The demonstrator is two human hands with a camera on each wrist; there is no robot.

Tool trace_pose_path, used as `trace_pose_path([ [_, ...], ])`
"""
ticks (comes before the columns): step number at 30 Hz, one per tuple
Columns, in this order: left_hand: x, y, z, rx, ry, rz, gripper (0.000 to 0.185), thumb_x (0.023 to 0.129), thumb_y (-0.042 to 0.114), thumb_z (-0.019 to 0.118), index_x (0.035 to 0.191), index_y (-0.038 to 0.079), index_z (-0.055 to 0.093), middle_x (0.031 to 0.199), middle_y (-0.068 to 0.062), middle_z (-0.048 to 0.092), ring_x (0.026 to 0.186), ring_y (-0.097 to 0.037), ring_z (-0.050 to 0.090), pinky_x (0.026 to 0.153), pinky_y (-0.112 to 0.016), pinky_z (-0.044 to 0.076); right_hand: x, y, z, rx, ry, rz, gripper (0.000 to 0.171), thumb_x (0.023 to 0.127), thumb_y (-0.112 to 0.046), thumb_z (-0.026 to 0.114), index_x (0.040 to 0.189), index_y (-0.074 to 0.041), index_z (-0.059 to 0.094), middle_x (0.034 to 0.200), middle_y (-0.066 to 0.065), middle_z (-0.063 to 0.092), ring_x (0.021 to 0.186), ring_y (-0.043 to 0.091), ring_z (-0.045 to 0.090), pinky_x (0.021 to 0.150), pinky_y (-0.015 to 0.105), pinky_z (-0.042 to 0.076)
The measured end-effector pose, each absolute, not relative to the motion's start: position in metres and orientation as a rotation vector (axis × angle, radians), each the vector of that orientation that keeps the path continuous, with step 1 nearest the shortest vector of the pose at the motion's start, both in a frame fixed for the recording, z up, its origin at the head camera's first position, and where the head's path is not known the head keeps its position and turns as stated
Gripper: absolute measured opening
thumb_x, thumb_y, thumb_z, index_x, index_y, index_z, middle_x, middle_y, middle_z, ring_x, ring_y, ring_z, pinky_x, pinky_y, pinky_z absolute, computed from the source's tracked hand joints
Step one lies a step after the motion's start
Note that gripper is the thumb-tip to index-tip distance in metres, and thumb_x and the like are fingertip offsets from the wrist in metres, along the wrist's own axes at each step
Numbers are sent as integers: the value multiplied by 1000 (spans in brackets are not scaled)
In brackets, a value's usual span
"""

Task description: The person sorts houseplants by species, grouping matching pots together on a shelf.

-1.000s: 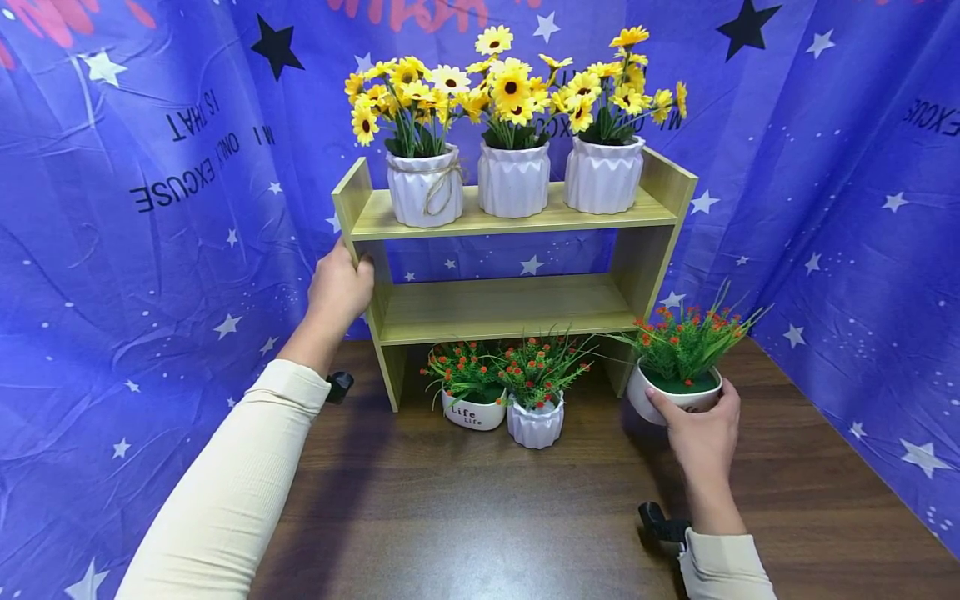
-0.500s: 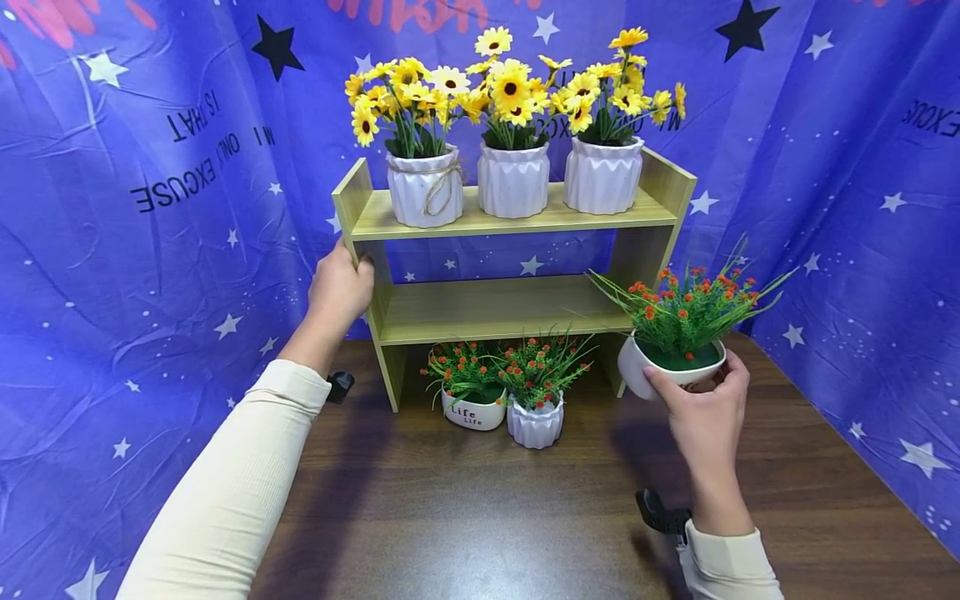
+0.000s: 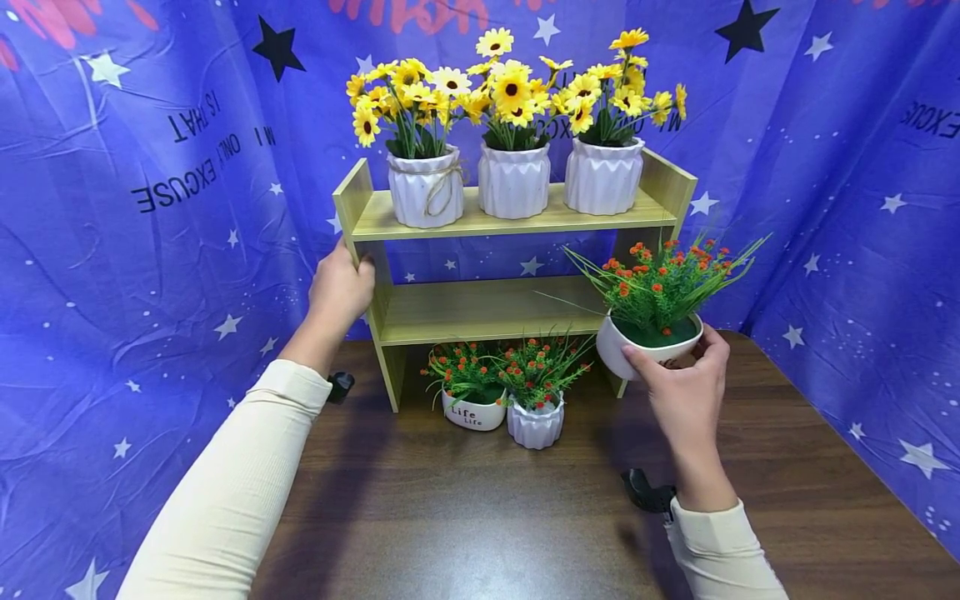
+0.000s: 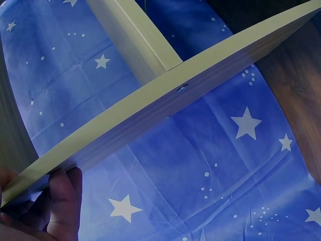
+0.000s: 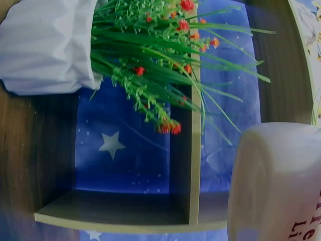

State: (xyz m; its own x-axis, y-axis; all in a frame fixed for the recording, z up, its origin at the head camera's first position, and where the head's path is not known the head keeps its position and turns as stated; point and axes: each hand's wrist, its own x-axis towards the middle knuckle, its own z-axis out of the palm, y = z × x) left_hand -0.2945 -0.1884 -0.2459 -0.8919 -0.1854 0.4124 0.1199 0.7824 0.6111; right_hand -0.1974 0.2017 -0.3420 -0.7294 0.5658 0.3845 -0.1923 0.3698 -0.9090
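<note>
Blue star-printed curtain (image 3: 180, 317): hanging behind and along both sides.
Brown wood-grain table (image 3: 450, 517): spreading underneath, carrying the shelving and two low plants.
Pale wooden shelf unit (image 3: 495, 308): standing upright toward the back, running its boards left to right.
Cream sleeves (image 3: 232, 467): covering both forearms.
Three white fluted flowerpots (image 3: 513, 179): sitting in a row on the top board, holding yellow sunflowers.
White oval planter (image 3: 613, 348): hanging above the table before the shelf unit's right side, near the middle board's height; resting in the right-hand grip by its front and right end, extending leftward past the thumb; stretching its long axis left to right, roughly parallel to the boards; facing its partly covered lettering toward the person, pointing foliage and red flowers upward, fanning grass blades both ways.
"Life" planter (image 3: 474, 410): standing below the middle board, showing its lettering frontward.
Small fluted pot (image 3: 536, 423): standing just right of the "Life" planter, slightly nearer the person.
Right hand (image 3: 690, 396): gripping the white oval planter, pressing its thumb against the front wall.
Left hand (image 3: 341, 287): gripping the shelf unit's left side panel below the top board.
Black wrist devices (image 3: 647, 492): jutting from both wrists.
</note>
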Motion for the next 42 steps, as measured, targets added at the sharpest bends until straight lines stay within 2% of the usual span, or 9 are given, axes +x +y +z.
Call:
trace_pose_path([
  [8, -295, -188, -246, 53, -2515, -907, 34, 101, 23, 44, 131, 8, 51, 126, -26, 61, 112, -48, 59, 84, -63, 44, -211, 188, -338, -269, -1938, 1425, 96, 69, -35, 91, 143, -7, 36, 131, 10, 48, 118, 18, 48, 94, 29, 39],
  [16, -296, -188, -246, 48, -2515, -900, 34, 101, 23, 45, 130, 7, 51, 127, -26, 61, 113, -49, 58, 85, -64, 44, -229, 178, -337, -236, -1976, 1384, 97, 68, -39, 91, 141, -4, 36, 129, 14, 49, 117, 22, 48, 96, 39, 39],
  [24, -295, -188, -246, 52, -2516, -901, 33, 101, 23, 45, 130, 8, 51, 126, -25, 61, 112, -48, 59, 85, -63, 44, -244, 171, -335, -240, -2016, 1373, 97, 70, -42, 89, 139, 1, 35, 130, 20, 48, 119, 30, 48, 98, 43, 39],
  [42, -295, -187, -247, 55, -2510, -916, 34, 101, 24, 45, 129, 6, 52, 125, -26, 61, 112, -48, 59, 84, -63, 44, -274, 170, -338, -220, -2128, 1344, 98, 73, -49, 85, 139, 2, 34, 128, 21, 45, 115, 34, 47, 94, 46, 40],
])
